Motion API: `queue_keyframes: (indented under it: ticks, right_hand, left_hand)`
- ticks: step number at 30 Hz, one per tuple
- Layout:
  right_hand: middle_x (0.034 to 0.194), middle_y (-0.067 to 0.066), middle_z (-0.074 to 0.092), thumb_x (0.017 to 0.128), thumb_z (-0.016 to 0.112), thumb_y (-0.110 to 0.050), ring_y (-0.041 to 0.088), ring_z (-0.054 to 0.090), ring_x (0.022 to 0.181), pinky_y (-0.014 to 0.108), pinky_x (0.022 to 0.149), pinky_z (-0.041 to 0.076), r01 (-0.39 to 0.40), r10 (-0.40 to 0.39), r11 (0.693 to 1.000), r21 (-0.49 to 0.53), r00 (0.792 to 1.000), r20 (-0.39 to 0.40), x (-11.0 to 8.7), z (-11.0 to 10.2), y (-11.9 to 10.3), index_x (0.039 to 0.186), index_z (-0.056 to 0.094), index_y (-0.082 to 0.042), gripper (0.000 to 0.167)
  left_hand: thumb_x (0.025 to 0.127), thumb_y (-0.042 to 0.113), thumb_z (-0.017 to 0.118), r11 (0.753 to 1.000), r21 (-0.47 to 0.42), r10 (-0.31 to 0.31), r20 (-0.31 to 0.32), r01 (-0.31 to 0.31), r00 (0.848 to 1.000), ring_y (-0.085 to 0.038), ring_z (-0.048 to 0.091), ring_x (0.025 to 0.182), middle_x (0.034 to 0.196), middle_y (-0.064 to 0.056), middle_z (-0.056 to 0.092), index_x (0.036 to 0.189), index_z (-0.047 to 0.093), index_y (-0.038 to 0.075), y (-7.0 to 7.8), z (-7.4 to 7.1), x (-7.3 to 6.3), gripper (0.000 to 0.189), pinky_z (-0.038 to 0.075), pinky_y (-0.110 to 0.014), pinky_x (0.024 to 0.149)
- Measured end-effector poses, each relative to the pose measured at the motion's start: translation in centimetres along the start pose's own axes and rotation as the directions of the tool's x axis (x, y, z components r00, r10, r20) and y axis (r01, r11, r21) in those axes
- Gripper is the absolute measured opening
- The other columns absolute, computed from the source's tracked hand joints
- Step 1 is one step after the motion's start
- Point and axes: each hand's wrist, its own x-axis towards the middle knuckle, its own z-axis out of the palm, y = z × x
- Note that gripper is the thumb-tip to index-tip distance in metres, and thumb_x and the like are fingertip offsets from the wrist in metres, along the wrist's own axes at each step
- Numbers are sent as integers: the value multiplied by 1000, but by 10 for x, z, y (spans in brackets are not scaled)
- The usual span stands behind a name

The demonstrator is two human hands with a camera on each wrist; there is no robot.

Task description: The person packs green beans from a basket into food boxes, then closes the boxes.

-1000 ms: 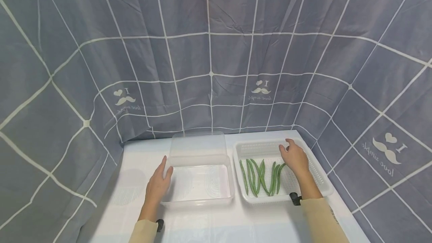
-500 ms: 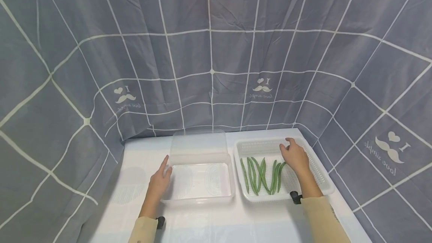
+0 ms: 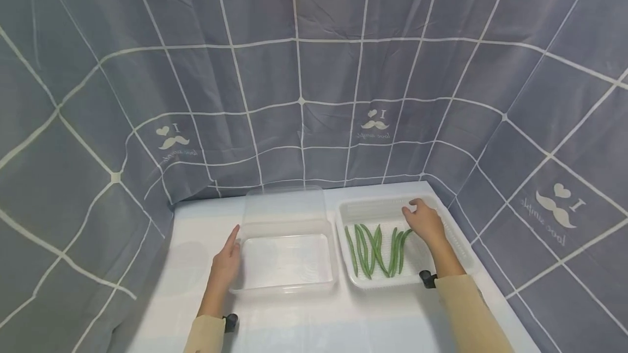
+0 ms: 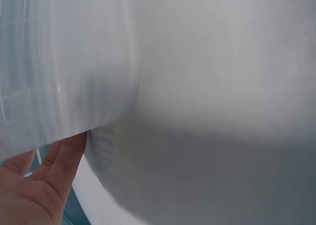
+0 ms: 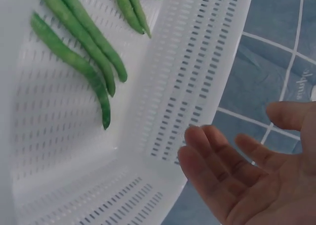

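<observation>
In the head view, my left hand [image 3: 225, 267] is at the left side of a clear plastic container [image 3: 282, 289] with nothing inside. From the left wrist, its fairly straight fingers [image 4: 69, 156] reach the container's wall [image 4: 74, 106]; the thumb is out of that view. My right hand [image 3: 426, 226] hovers over the far right part of a white perforated basket [image 3: 363, 282]. Its fingers are relaxed and hold nothing, as the right wrist view shows beside the basket's rim [image 5: 224, 81]. Several green beans [image 3: 375, 249] lie in the basket's left and middle part, left of that hand.
Behind the container lies a clear flat lid [image 3: 284, 204]. Container and basket stand side by side on a white and pale blue tablecloth [image 3: 314, 323]. A grey curtain [image 3: 265, 80] with white grid lines encloses the back and both sides.
The head view has shifted slightly, moving the scene up and left. My left thumb has drawn back a little from over the container's rim. The right hand and the beans stay in place.
</observation>
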Motion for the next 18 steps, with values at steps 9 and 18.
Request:
queue_keyframes:
  ticks: [9, 18]
  right_hand:
    - [81, 20, 76, 104, 58, -25, 33, 78, 74, 33, 63, 66, -96, 81, 991, 97, 986, 147, 7, -2, 14, 113, 67, 16, 43]
    - [90, 28, 76, 101, 61, -17, 24, 76, 72, 40, 69, 70, -269, 186, 933, 241, 930, 318, 22, 8, 38, 117, 59, 22, 42]
  left_hand:
    - [116, 39, 19, 1000, 3, 14, -5, -14, 1000, -54, 32, 156, 172, -23, 29, 172, 15, 31, -3, 1, 0, 57, 28, -78, 122]
    - [116, 38, 19, 1000, -1, 1, -17, -1, 1000, -53, 31, 156, 173, -22, 29, 172, 15, 30, -1, 3, 1, 57, 27, -77, 123]
